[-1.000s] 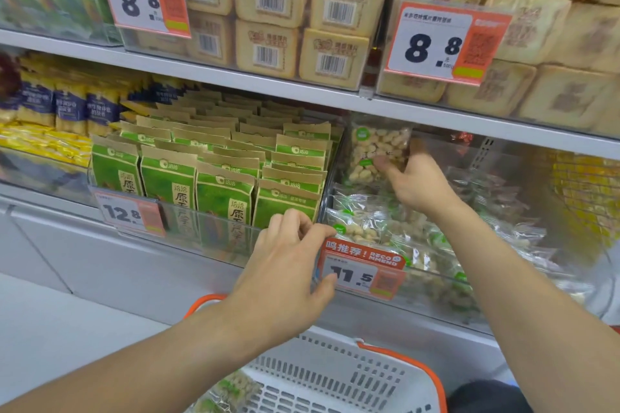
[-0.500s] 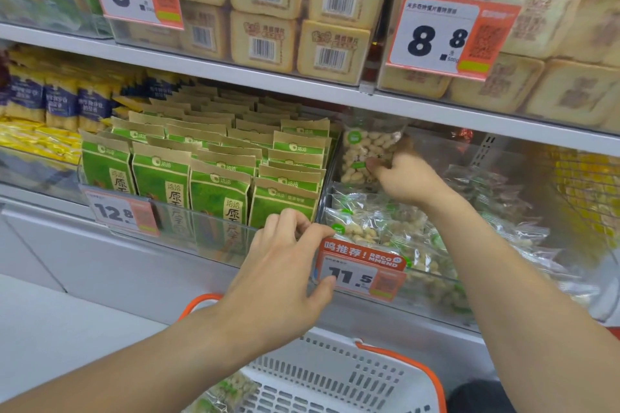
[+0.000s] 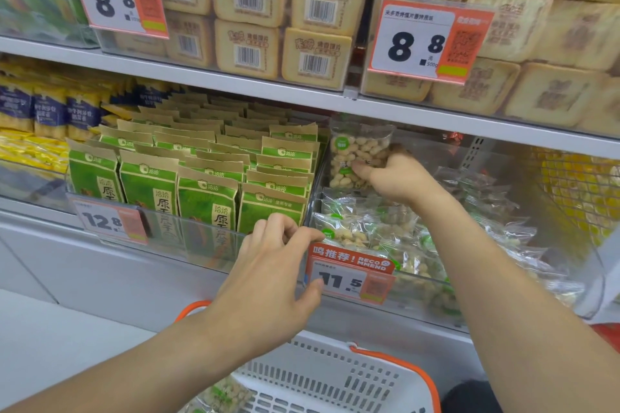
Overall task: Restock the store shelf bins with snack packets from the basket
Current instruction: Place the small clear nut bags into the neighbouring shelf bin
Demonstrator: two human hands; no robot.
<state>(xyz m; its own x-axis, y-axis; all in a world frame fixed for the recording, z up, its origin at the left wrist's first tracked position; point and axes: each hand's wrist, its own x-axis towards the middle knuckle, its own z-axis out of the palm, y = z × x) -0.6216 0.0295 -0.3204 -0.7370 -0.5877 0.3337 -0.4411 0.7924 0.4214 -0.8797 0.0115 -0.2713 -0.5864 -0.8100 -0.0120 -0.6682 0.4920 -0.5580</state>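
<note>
Head view. You are pinching a clear nut packet point(image 3: 358, 157) upright in your right hand point(image 3: 397, 179), thumb across its front and fingers closed behind it, at the back-left corner of the clear bin point(image 3: 570, 282). Your left hand point(image 3: 273, 273) is gripping that bin's front lip, fingers curled over the edge at about 10 o'clock from the 11.5 price tag point(image 3: 350, 278), thumb touching the tag.

Risks, as judged:
- The packet is standing on a loose heap of similar packets point(image 3: 385, 238); released upright, it is likely tipping forward or sliding.
- The upper shelf edge point(image 3: 436, 117) is sitting just above the packet at 12 o'clock, so lifting could be snagging its top seal.
- Your thumb could be knocking the tag askew.

Surroundings: green seed bags point(image 3: 208, 191) are standing in rows just beside the bin at 9 o'clock, a divider between. The white basket point(image 3: 335, 379) is waiting at 6 o'clock, at least one packet remaining at its left edge.
</note>
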